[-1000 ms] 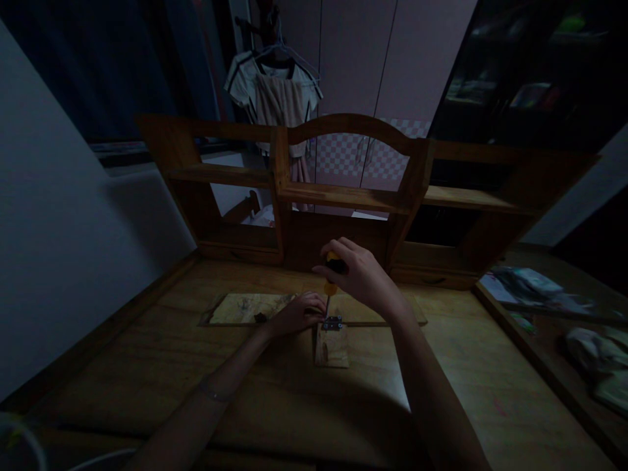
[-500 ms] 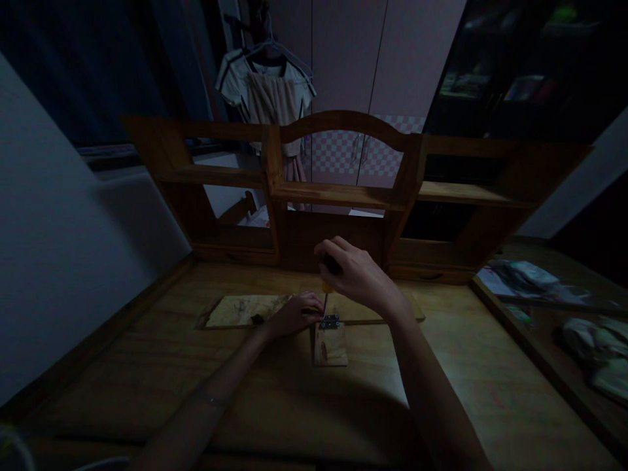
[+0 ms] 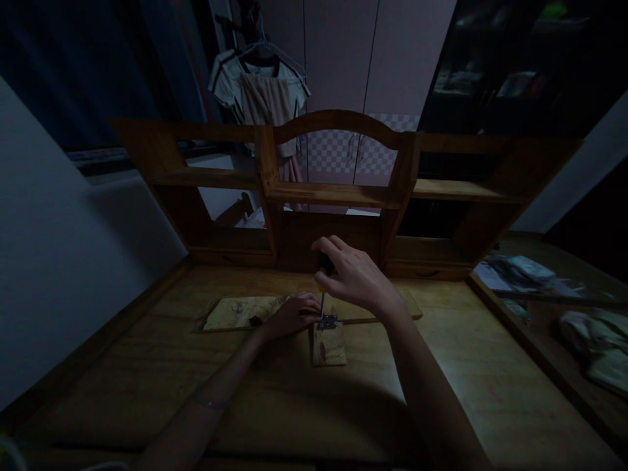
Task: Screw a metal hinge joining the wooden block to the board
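Observation:
My right hand is wrapped around the dark and yellow handle of a screwdriver, held nearly upright above the boards. Its thin metal shaft comes down to the left side of a dark metal hinge with several screw holes. That hinge lies where a short wooden board meets the front edge of a long wooden board. On the long board rests my left hand, thumb and fingers drawn together beside the screwdriver tip and the hinge. Whatever its fingertips pinch is too small and dark to make out.
A wooden shelf unit stands along the back of the wooden tabletop. A white wall rises at left. Papers and plastic bags lie on a surface to the right, near bundled cloth. The room is dim.
My right hand has turned slightly on the screwdriver, and its thumb now lies lower across the handle. My left hand stays by the hinge. The whole view has shifted a little.

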{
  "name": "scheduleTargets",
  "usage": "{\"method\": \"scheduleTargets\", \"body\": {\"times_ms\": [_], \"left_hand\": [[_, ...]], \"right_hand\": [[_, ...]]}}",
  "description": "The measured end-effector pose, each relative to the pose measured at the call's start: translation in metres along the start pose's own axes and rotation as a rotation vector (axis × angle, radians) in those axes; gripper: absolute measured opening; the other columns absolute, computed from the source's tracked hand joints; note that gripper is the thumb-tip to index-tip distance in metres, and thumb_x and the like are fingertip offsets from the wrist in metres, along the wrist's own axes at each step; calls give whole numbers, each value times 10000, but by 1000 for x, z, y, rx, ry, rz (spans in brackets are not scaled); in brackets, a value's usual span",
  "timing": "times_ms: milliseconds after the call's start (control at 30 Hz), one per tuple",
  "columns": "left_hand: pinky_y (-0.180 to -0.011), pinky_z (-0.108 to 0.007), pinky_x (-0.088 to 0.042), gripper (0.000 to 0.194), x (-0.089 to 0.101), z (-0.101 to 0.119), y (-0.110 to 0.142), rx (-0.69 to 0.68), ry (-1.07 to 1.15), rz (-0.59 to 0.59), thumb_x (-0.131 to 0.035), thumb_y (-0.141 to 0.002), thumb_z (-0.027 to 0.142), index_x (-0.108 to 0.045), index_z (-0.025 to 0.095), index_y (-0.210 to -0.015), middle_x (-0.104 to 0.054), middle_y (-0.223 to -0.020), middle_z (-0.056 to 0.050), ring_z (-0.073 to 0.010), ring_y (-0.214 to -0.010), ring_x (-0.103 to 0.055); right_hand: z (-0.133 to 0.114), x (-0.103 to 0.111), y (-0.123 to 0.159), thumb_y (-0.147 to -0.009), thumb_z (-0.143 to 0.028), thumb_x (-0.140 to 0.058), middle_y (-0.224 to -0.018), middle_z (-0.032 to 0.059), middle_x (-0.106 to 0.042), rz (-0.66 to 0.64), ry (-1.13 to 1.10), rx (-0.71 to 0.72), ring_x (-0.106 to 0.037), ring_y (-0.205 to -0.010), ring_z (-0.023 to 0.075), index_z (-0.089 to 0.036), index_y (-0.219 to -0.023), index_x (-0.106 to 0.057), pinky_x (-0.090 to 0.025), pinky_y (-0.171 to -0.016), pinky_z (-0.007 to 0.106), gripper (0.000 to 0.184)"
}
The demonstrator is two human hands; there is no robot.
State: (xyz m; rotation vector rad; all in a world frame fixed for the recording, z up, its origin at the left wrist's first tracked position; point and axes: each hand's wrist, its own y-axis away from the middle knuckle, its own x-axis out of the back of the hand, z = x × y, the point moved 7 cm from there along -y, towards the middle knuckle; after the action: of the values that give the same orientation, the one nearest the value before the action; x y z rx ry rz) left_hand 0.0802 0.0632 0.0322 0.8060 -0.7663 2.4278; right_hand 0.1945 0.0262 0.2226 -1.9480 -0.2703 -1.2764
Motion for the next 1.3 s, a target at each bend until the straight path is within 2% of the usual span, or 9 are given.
{"method": "scheduleTargets", "body": {"times_ms": [100, 300, 467, 567, 667, 900, 967, 1100, 1300], "left_hand": [[-907, -312, -474, 125, -1, 2, -1, -33, -4, -2, -690, -847, 300, -718, 193, -906, -675, -977, -47, -186, -980, -618], [-890, -305, -481, 124, 0, -2, 0, -2, -41, 3, -709, -828, 283, -718, 193, -913, -675, -973, -43, -187, -972, -620], [-903, -316, -481, 113, -2, -2, 0, -33, -19, 2, -693, -843, 285, -715, 188, -896, -677, -963, -51, -185, -963, -621], [-899, -317, -479, 96, -3, -2, 0, -64, -8, 3, -697, -839, 275, -710, 186, -874, -675, -951, -50, -186, -969, -615], [-892, -316, -482, 114, -2, -5, 1, -34, -14, 7, -694, -842, 285, -713, 195, -909, -676, -983, -48, -184, -965, -619], [-906, -322, -475, 99, -5, -5, 0, -57, -5, -10, -681, -848, 285, -708, 197, -884, -676, -974, -48, -187, -974, -617], [-893, -313, -477, 101, -5, -7, 0, -52, -8, -9, -689, -841, 281, -705, 193, -889, -673, -968, -47, -184, -966, -618], [-888, -297, -476, 120, -3, -9, 1, -8, -19, 5, -698, -834, 281, -704, 197, -918, -663, -1010, -42, -179, -983, -619], [-901, -305, -479, 85, -1, -2, 1, 15, -16, 0, -688, -837, 264, -702, 201, -893, -673, -988, -33, -189, -997, -620]], "right_hand": [[3, -1, -2, -943, -394, -465, -1004, 41, -604, 17, 37, -42, -592, -796, 171, -229, -1098, -523, -360, -678, 291, 234], [-3, 0, -2, -872, -255, -518, -1113, 41, -583, 25, 13, 25, -593, -851, 170, -231, -1154, -503, -370, -689, 279, 283], [-1, 1, -2, -943, -398, -464, -1008, 40, -611, 25, 37, -20, -598, -813, 174, -223, -1075, -533, -362, -686, 285, 229], [0, 1, -2, -941, -327, -458, -978, 33, -611, 24, 49, -27, -597, -800, 167, -226, -1032, -547, -355, -676, 279, 163], [-3, 3, 0, -871, -264, -516, -1085, 43, -598, 15, 22, 5, -597, -843, 177, -234, -1146, -524, -367, -694, 281, 277], [5, 2, 0, -948, -394, -458, -971, 47, -636, 17, 51, -76, -610, -809, 190, -227, -1070, -547, -358, -693, 298, 225], [5, 2, 0, -932, -300, -465, -1035, 51, -623, 20, 46, -64, -610, -825, 182, -229, -1102, -540, -365, -700, 293, 199], [3, 2, 3, -866, -290, -540, -1203, 66, -563, -1, -4, -20, -609, -882, 191, -239, -1249, -473, -392, -718, 294, 392], [8, -1, -1, -955, -391, -454, -1041, 59, -615, 14, 75, -88, -619, -840, 196, -235, -1139, -542, -373, -688, 304, 257]]}}
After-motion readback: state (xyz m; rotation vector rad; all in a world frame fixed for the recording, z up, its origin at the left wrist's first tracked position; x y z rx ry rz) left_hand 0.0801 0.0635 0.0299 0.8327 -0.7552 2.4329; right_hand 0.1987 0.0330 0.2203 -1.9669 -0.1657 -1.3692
